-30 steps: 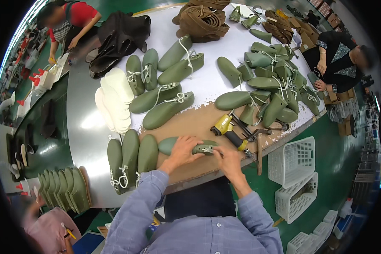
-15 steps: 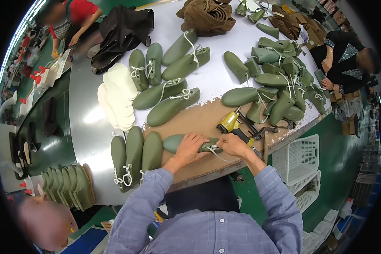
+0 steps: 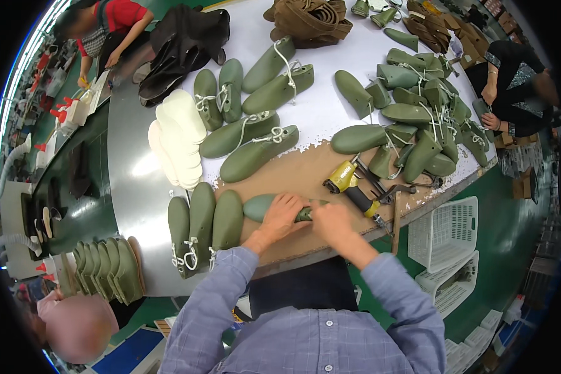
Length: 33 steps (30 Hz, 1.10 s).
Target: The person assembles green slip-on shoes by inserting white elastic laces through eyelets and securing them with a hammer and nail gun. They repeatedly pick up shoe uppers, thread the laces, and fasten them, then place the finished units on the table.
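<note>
Green shoe last (image 3: 262, 206) lies crosswise on counter (image 3: 305, 171); left hand (image 3: 282, 214) grip closed on middle, right hand (image 3: 331, 223) grip pinching its right end.

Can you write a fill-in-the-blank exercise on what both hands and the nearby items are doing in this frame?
1. Both the left hand and the right hand grip one green ____ lying on the table.
2. The nail gun just beyond the right hand has a ____ body.
3. The stack of insoles is ____ in colour.

Missing words: shoe last; yellow; cream-white
</note>
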Available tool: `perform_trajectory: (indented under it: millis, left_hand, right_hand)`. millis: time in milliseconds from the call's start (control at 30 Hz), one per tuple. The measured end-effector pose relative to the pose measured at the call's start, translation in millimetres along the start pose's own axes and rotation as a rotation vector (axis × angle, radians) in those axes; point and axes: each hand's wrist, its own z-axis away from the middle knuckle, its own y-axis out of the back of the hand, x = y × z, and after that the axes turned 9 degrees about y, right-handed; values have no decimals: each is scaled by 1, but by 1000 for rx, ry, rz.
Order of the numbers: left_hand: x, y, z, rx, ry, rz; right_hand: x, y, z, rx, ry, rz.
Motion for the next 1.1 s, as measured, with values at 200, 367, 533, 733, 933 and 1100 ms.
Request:
perform_trajectory:
  millis: [200, 367, 533, 733, 933, 1100]
  left_hand:
    - [-1, -6, -1, 87, 32, 7]
    - [7, -7, -6, 160, 50, -1]
    - [7, -10, -4, 179, 78, -13]
    - [7, -11, -6, 165, 71, -19]
    - [4, -9, -3, 191, 65, -24]
    - [8, -9, -8, 173, 50, -13]
  right_hand:
    - [28, 6, 18, 826, -50, -255]
    - [159, -45, 112, 719, -628, 26]
    - [183, -55, 138, 718, -373, -25]
    - [50, 1, 134, 874, -330, -703]
    - [17, 17, 99, 654, -143, -538]
    - [-5, -14, 108, 606, -259, -662]
